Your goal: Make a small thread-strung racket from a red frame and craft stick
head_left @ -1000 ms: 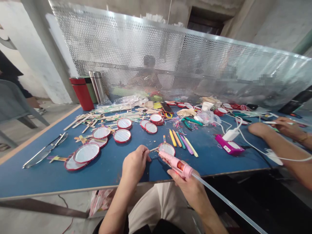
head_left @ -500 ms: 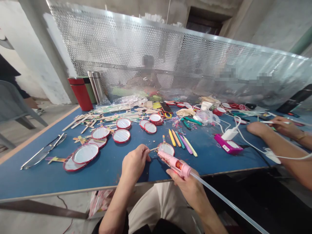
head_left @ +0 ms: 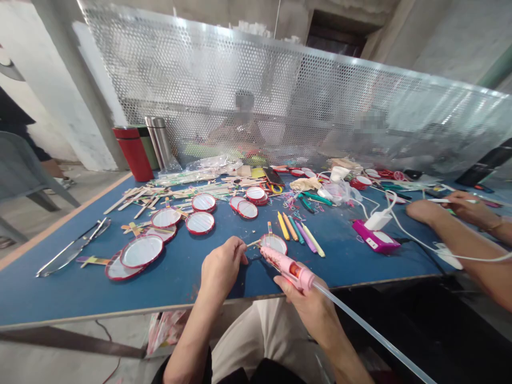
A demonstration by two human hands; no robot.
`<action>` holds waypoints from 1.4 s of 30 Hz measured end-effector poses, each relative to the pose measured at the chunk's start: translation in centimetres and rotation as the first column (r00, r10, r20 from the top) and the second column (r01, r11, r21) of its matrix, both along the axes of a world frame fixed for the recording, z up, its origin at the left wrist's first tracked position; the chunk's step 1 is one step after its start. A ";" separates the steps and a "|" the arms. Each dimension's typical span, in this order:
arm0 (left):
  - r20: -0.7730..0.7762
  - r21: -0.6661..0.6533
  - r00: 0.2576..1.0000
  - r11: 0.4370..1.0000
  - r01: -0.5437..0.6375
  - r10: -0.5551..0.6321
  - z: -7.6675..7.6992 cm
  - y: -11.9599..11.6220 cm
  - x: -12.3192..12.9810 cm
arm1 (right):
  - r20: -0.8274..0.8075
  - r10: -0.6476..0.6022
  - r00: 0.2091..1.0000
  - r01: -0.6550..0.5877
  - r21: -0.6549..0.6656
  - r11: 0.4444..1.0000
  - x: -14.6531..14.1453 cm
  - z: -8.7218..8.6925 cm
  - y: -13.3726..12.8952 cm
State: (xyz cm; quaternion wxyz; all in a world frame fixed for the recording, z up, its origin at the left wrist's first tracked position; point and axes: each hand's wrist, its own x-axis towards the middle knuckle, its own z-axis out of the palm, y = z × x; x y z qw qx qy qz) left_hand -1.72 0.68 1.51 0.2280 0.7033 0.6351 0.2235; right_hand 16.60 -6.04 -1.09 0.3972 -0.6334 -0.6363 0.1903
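Table (head_left: 168, 293), blue-topped, near edge over the person's lap (head_left: 244, 336). Right hand (head_left: 312, 304) wrapped round pink glue gun (head_left: 285, 265), clear rod (head_left: 372, 329) trailing from its back end. Left hand (head_left: 221, 265) pinching thin stick (head_left: 253, 244) at fingertips; it pokes toward the gun's tip, contact unclear. Red-rimmed disc (head_left: 275, 243) just beyond, partly hidden by gun; crayons (head_left: 296, 230) to its right. More discs (head_left: 142, 250) left, loose wooden sticks (head_left: 148, 196) farther back, red bottle (head_left: 134, 156) behind. Perforated panel (head_left: 200, 80), then concrete wall (head_left: 452, 42).
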 end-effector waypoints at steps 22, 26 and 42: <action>0.009 -0.003 1.000 1.000 -0.004 0.004 -0.1 0.0 0.1 | -0.011 -0.004 1.000 0.004 -0.002 1.000 -0.1 0.5 -0.1; -0.001 -0.011 1.000 1.000 -0.007 0.007 -0.1 0.0 0.0 | -0.026 -0.004 1.000 0.003 -0.022 1.000 0.0 0.5 -0.2; 0.019 -0.020 1.000 1.000 -0.003 0.003 0.0 0.0 0.0 | -0.077 0.002 0.997 -0.003 -0.007 1.000 0.0 0.1 -0.1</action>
